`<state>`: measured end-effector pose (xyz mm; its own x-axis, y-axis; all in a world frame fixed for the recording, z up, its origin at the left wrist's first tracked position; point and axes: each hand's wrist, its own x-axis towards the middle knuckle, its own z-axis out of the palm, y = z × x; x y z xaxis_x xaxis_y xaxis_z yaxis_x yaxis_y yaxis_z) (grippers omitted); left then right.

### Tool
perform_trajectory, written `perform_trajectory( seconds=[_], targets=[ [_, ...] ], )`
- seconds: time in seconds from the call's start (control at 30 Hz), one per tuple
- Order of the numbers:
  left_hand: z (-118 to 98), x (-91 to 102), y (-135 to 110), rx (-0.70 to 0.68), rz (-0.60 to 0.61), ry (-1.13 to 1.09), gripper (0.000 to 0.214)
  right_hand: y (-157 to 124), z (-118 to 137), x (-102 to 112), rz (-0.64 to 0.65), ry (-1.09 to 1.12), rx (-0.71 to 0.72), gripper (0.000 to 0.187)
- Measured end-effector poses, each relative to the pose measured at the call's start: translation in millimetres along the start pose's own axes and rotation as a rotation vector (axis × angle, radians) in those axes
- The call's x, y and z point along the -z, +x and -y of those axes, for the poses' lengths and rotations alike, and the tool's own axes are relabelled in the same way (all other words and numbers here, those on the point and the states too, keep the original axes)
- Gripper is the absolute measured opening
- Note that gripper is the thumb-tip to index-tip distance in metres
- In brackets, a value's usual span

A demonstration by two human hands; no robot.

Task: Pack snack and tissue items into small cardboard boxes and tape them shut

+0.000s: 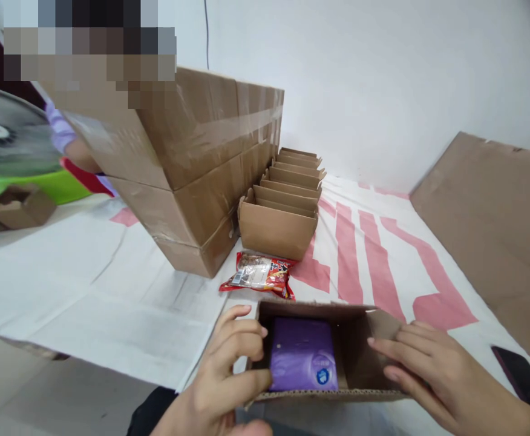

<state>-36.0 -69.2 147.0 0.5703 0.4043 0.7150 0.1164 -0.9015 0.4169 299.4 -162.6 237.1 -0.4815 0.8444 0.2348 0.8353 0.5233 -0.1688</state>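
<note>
In the head view, an open cardboard box [356, 396] stands at the near edge of the cloth. Inside, on its left side, lies a purple plastic-wrapped pack [304, 354] with a blue round mark; the right part of the box has bare cardboard. My left hand [229, 369] is curled over the box's left end, fingers spaced, one fingertip at the pack's edge. My right hand [432, 363] holds the box's right end, with fingertips over the inner side. Just beyond the box lies a red and clear snack packet [262, 272].
A row of open cardboard boxes [278, 227] stretches back beside stacked, taped cartons [206, 194]. A large cardboard sheet [496, 242] leans at right, near a dark phone [519, 375]. Behind the cartons, another person's arm [83, 154] shows near a green basin [68, 184] and a fan [11, 130].
</note>
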Motion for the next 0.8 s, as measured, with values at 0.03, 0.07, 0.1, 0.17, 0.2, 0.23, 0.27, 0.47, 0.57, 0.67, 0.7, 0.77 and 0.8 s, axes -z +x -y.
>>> perform_trajectory(
  seconds=[0.03, 0.07, 0.1, 0.17, 0.2, 0.23, 0.27, 0.47, 0.57, 0.67, 0.7, 0.77, 0.8],
  targets=[
    [-0.1, 1.7, -0.2, 0.01, -0.045, 0.004, 0.028, -0.7, -0.7, -0.6, -0.008, -0.016, -0.014, 0.034],
    [-0.2, 3.7, 0.3, 0.012, -0.074, 0.004, 0.025, -1.7, -1.6, -1.2, -0.013, -0.035, -0.022, 0.038],
    [-0.3, 5.7, 1.4, 0.012, -0.087, -0.002, 0.026, -2.7, -2.5, -1.7, -0.008, -0.053, -0.027, 0.045],
    [-0.1, 8.9, 4.0, -0.003, -0.089, -0.034, 0.036, -4.6, -4.4, -2.8, 0.02, -0.076, -0.032, 0.062],
    [0.2, 9.8, 5.2, -0.006, -0.086, -0.055, 0.042, -5.1, -5.2, -3.5, 0.036, -0.082, -0.039, 0.069],
    [0.7, 10.1, 6.1, -0.004, -0.088, -0.074, 0.046, -5.3, -6.1, -4.5, 0.046, -0.088, -0.047, 0.075],
    [1.1, 9.8, 6.8, 0.005, -0.102, -0.084, 0.044, -5.1, -7.0, -5.7, 0.049, -0.096, -0.05, 0.08],
    [2.4, 3.8, 7.5, 0.082, -0.13, -0.094, 0.023, -2.1, -13.8, -16.3, 0.083, -0.18, 0.017, 0.101],
    [2.7, 2.5, 7.3, 0.101, -0.108, -0.114, 0.031, -2.5, -17.7, -21.8, 0.137, -0.148, 0.019, 0.11],
    [2.4, 2.4, 7.7, 0.124, -0.118, -0.12, 0.04, -3.2, -20.9, -25.4, 0.18, -0.098, -0.023, 0.114],
    [2.1, 2.6, 7.9, 0.134, -0.124, -0.123, 0.042, -3.2, -21.8, -26.0, 0.192, -0.086, -0.03, 0.114],
    [1.4, 3.5, 8.6, 0.146, -0.125, -0.131, 0.045, -2.8, -23.0, -26.2, 0.214, -0.071, -0.029, 0.115],
    [1.1, 4.1, 9.1, 0.146, -0.115, -0.138, 0.046, -2.5, -23.4, -26.1, 0.22, -0.068, -0.023, 0.115]
  ],
)
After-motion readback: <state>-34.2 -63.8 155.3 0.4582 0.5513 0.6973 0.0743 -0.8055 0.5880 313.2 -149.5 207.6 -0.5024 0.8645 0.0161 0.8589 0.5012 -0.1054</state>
